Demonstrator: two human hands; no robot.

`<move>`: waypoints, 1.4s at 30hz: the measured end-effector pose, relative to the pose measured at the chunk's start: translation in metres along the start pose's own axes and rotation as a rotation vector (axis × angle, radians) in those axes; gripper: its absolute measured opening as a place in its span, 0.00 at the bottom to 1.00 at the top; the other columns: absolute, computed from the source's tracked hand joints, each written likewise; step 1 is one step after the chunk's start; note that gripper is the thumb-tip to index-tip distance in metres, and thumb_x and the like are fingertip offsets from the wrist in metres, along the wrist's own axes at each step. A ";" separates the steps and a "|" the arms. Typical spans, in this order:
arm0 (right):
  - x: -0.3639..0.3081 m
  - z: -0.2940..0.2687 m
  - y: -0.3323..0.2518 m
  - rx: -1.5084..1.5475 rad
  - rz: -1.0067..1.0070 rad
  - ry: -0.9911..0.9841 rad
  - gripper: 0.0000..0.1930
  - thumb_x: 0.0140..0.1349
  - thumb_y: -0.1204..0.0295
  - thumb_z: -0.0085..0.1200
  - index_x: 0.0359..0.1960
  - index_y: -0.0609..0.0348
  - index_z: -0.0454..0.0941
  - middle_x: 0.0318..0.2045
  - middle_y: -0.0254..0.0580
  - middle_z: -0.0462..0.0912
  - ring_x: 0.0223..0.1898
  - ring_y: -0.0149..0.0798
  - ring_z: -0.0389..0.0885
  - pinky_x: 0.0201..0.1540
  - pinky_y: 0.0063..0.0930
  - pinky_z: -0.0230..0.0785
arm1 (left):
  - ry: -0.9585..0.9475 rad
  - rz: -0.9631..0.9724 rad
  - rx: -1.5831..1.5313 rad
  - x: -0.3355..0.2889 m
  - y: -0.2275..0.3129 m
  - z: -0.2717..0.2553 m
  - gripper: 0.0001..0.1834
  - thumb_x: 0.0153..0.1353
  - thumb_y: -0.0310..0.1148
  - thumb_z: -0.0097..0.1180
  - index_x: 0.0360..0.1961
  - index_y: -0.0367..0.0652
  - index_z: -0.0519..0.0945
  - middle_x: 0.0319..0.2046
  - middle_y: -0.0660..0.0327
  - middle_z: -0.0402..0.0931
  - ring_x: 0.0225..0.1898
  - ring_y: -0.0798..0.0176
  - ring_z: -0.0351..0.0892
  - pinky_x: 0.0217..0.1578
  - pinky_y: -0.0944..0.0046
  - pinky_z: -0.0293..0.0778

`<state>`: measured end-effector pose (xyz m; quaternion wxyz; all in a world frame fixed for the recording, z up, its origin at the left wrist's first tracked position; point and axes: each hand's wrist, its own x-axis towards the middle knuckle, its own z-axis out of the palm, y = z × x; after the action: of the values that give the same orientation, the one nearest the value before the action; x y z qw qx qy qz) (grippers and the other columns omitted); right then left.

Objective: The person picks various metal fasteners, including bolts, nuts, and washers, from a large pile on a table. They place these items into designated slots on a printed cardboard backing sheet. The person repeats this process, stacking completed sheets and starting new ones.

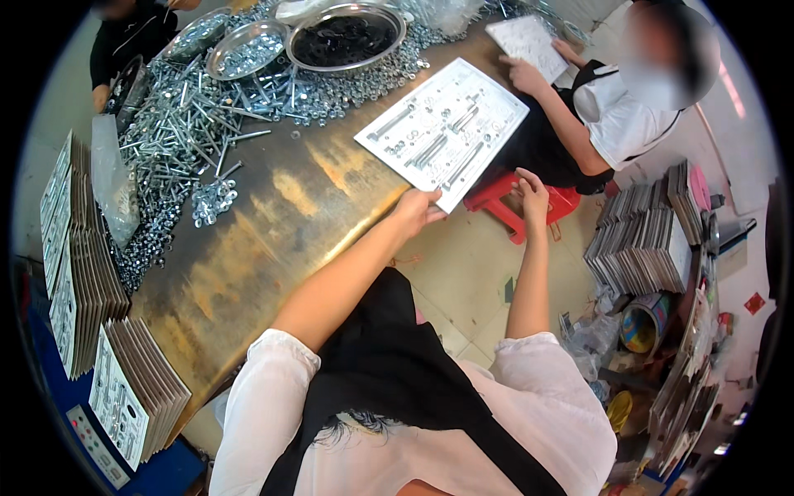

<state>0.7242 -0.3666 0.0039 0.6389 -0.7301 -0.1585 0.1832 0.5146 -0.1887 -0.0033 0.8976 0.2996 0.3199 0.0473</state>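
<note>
A white printed card (447, 132) with bolts, nuts and washers laid out on its face is tilted over the table's right edge. My left hand (418, 212) pinches its near corner, thumb on top and fingers beneath. To the right of the card, my right hand (532, 197) is raised above the floor beside a red plastic stool (504, 202). Its fingers are loosely bent and apart, and I see nothing in them.
Loose bolts (178, 124) and nuts cover the worn table (273, 202), near metal bowls (345, 37) of hardware. Stacked cards (136, 393) stand at the left; more stacks (641, 240) are at the right. A co-worker (620, 116) holds another card (529, 45); another person (132, 50) is far left.
</note>
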 end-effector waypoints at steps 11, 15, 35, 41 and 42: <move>0.083 -0.014 -0.002 -0.299 -0.035 -0.083 0.20 0.71 0.67 0.48 0.64 0.44 0.74 0.49 0.41 0.82 0.38 0.28 0.80 0.38 0.21 0.76 | 0.084 -0.059 0.071 -0.151 0.003 -0.062 0.20 0.71 0.27 0.48 0.62 0.34 0.70 0.57 0.51 0.75 0.56 0.54 0.78 0.56 0.56 0.76; 0.037 0.024 -0.026 -0.366 -0.019 -0.298 0.19 0.71 0.66 0.49 0.61 0.51 0.77 0.48 0.39 0.83 0.40 0.29 0.81 0.40 0.20 0.73 | 0.154 -0.073 0.086 -0.219 -0.017 -0.117 0.19 0.69 0.28 0.51 0.59 0.34 0.73 0.54 0.52 0.78 0.52 0.56 0.81 0.53 0.58 0.79; -0.163 0.193 -0.053 -0.303 0.076 -0.837 0.19 0.61 0.84 0.55 0.55 0.63 0.78 0.41 0.39 0.81 0.38 0.29 0.80 0.43 0.23 0.76 | 0.802 0.111 0.209 -0.465 -0.079 -0.255 0.16 0.71 0.37 0.51 0.49 0.34 0.81 0.36 0.61 0.84 0.32 0.71 0.82 0.33 0.72 0.79; -0.175 0.213 -0.059 -0.422 -0.054 -0.827 0.12 0.64 0.80 0.55 0.49 0.62 0.82 0.39 0.40 0.83 0.35 0.29 0.82 0.39 0.24 0.76 | 0.855 0.017 0.281 -0.487 -0.073 -0.272 0.19 0.73 0.39 0.47 0.46 0.33 0.81 0.34 0.59 0.83 0.29 0.68 0.82 0.32 0.68 0.79; -0.173 0.217 -0.066 -0.500 -0.124 -0.824 0.11 0.64 0.78 0.55 0.47 0.62 0.82 0.39 0.40 0.83 0.35 0.30 0.82 0.39 0.25 0.76 | 0.857 -0.012 0.302 -0.491 -0.073 -0.275 0.19 0.73 0.40 0.46 0.45 0.32 0.81 0.32 0.58 0.83 0.28 0.67 0.82 0.30 0.68 0.79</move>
<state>0.4694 -0.2486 0.0553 0.3378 -0.7172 -0.4805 0.3750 -0.0469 -0.2444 0.0543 0.6309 0.3786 0.6675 0.1145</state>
